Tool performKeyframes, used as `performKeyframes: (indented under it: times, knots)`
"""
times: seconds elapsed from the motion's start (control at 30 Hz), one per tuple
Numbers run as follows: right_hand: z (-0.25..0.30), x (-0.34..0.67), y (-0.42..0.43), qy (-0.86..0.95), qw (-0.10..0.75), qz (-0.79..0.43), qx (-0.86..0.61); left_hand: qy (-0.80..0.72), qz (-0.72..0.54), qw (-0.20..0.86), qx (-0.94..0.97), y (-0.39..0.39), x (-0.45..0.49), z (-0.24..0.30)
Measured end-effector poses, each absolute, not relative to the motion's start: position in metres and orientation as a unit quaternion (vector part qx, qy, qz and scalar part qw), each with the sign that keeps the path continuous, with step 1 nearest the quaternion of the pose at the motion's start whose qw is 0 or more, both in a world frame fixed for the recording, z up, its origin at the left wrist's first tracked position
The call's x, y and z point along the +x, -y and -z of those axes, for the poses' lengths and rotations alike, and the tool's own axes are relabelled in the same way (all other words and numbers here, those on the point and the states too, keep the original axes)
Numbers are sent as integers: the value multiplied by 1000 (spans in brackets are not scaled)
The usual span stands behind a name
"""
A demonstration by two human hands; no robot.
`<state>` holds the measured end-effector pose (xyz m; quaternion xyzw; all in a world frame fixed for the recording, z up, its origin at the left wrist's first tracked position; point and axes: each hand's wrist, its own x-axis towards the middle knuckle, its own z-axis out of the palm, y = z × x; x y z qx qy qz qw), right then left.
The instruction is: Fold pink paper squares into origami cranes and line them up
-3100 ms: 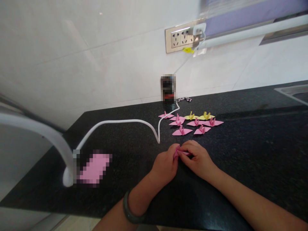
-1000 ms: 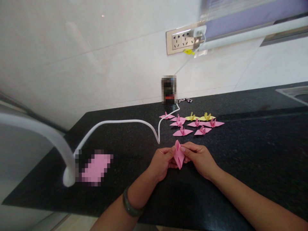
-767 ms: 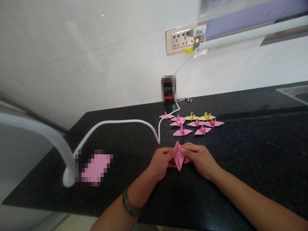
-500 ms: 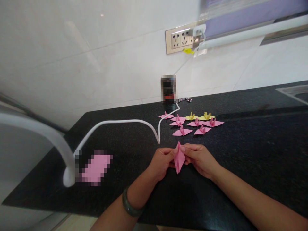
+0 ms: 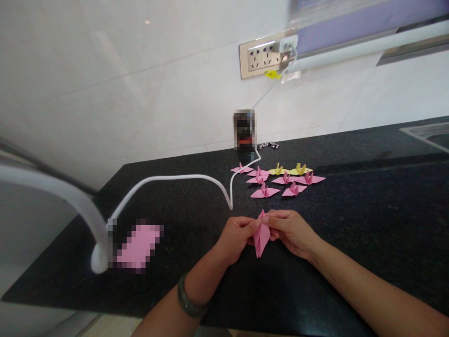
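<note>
Between my two hands is a folded piece of pink origami paper [image 5: 261, 238], a narrow diamond with one point up and the other toward me. My left hand [image 5: 235, 238] pinches its left side with thumb and fingers. At the upper right edge, my right hand [image 5: 289, 230] grips it near the top point. Some fingers of both hands are hidden behind the paper. Just beyond stand several pink paper cranes [image 5: 265, 192] and two yellow paper cranes [image 5: 300, 169], wings spread on the black countertop [image 5: 196, 215].
A blurred pink rectangle [image 5: 140, 245] lies on the left, beside a thick white stand [image 5: 100, 257]. A white cable [image 5: 175, 177] loops across the counter toward a blurred dark device [image 5: 244, 130] against the wall. A socket panel [image 5: 261, 56] is above it. A basin edge [image 5: 424, 133] shows at right.
The folded pink paper has tilted slightly, its top point shifting a little right and down between my fingers. Both hands keep their hold. The cranes stay in place.
</note>
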<state>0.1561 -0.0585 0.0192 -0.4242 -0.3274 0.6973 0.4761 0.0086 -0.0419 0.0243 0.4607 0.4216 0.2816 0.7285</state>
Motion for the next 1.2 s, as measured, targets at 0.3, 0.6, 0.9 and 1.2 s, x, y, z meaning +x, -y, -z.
performKeyframes:
  times: [0.3, 0.6, 0.9, 1.2]
  knots:
    - [-19, 158, 57, 320, 454, -712, -430, -437, -289, 690, 499, 41, 8, -25]
    - [-21, 159, 58, 329, 454, -717, -413, -424, -278, 718, 477, 41, 7, -28]
    - [-20, 161, 58, 385, 463, -674, -428, -416, -274, 735, 461, 42, 7, -26]
    - [-20, 158, 60, 435, 452, -638, -447, -462, -287, 618, 567, 42, 9, -32]
